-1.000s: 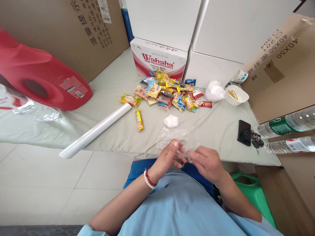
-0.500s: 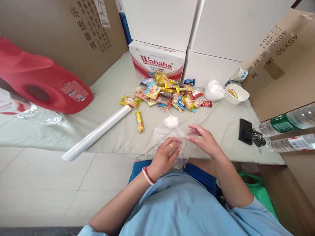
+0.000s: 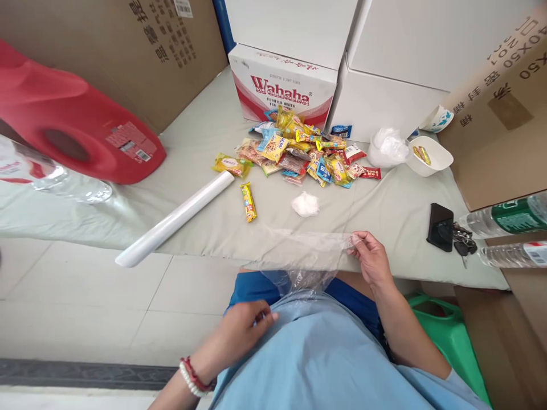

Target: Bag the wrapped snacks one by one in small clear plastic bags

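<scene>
My right hand, lower right of centre, is pinching one edge of a clear plastic bag between thumb and fingertips. The bag is stretched flat from that pinch leftward across the near edge of the grey cloth and droops in a crumpled tail toward my lap at lower centre. My left hand is low in the frame against my light blue shirt, fingers curled; can't tell whether they're gripping the bag's tail or just closed. Bead bracelet is on that wrist. Just above the bag sits a small white wad of plastic, apart from it. Left of the wad: a single yellow snack bar, then a white roll lying diagonally with its lower end over the cloth edge. Snack pile is at upper centre in front of the Wahaha carton. A white bowl is at right of the pile, and a phone with keys at the right edge, well apart from my right hand. Red jug is at upper left.
</scene>
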